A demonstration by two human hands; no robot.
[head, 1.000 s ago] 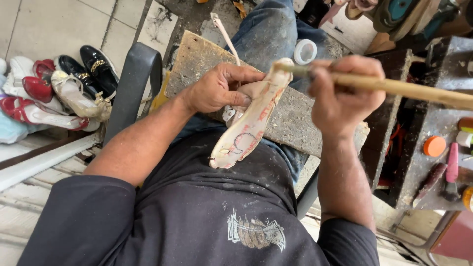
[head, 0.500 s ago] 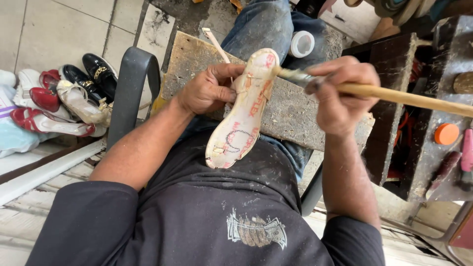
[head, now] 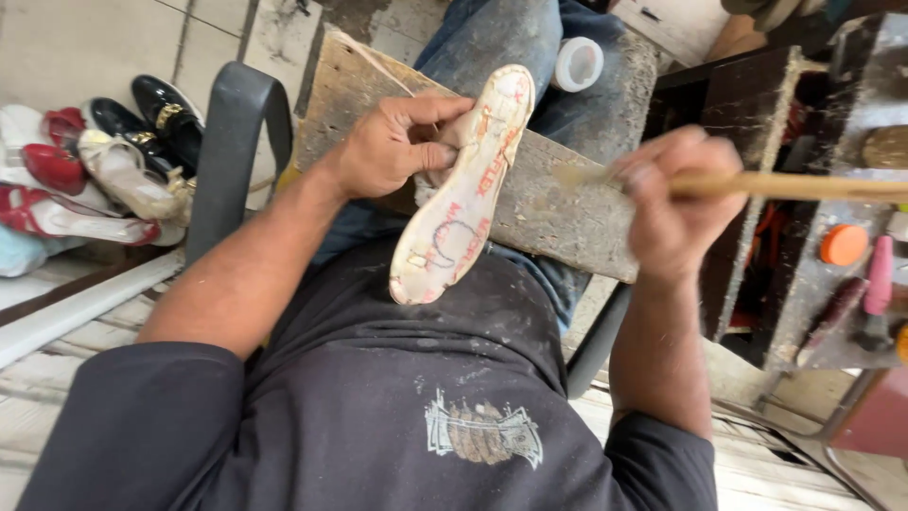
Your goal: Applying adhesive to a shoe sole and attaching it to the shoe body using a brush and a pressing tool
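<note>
I am gripping a long, pale shoe sole (head: pixel 462 199), its flat face scuffed and marked with red and blue scrawls, in my left hand (head: pixel 392 144); my fingers (head: pixel 437 109) are curling over its far edge and my thumb is pressing in from the near side. The sole is standing nearly on end, toe away from me, heel almost touching my dusty dark T-shirt (head: pixel 378 407). It is hanging above a worn, grey wooden board (head: pixel 558 203) that is lying across my lap, over faded blue jeans (head: pixel 506 38). My left forearm is reaching forward from the left, wrist bent inward.

My right hand (head: pixel 673 203) is clenching tight around a smooth, round wooden brush handle (head: pixel 804 185) that is running off to the right; its tip (head: pixel 577 174) is blurring just beside the sole, and I cannot tell whether they are touching. My right elbow is tucking close, forearm rising steeply.

A small white round tub (head: pixel 578 63) is sitting on my knee. Glossy black, cream and red shoes (head: pixel 95 170) are piling on the tiled floor to the left, past a grey chair arm (head: pixel 227 151).
</note>
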